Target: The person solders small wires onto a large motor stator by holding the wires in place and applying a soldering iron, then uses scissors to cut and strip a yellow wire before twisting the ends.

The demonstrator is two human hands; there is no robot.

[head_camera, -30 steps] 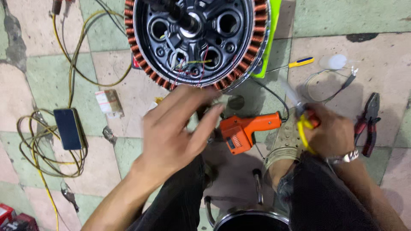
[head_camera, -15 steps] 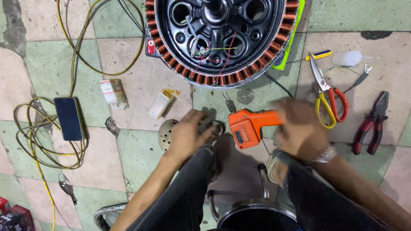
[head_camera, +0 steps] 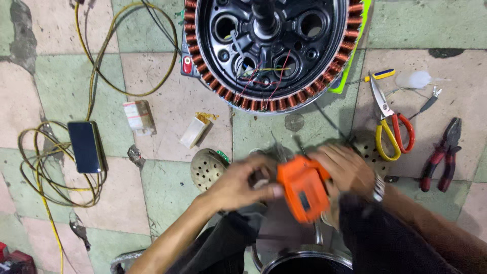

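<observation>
- Head view, looking straight down: both hands meet on the orange tool (head_camera: 303,187), low in the middle of the frame; it sits tilted between the two palms, just above the person's dark-clad knees.
- Right hand (head_camera: 345,170) comes in from the lower right, forearm angled up and inward, a watch at the wrist; fingers curl over the tool's far side, grasping it; motion blur hides the exact finger placement.
- Left hand (head_camera: 241,182) reaches in from the lower left, forearm bare, wrist bent inward; thumb and fingertips press the tool's near edge, so it too is closed on the orange body.
- Beyond the grip, the big motor stator (head_camera: 271,50) with copper windings lies on the tiled floor; right of the grip, scissors (head_camera: 388,127) and red-handled pliers (head_camera: 444,155); left of it, a perforated metal disc (head_camera: 208,167), and well apart, a phone (head_camera: 85,147) among yellow wire (head_camera: 43,172).
</observation>
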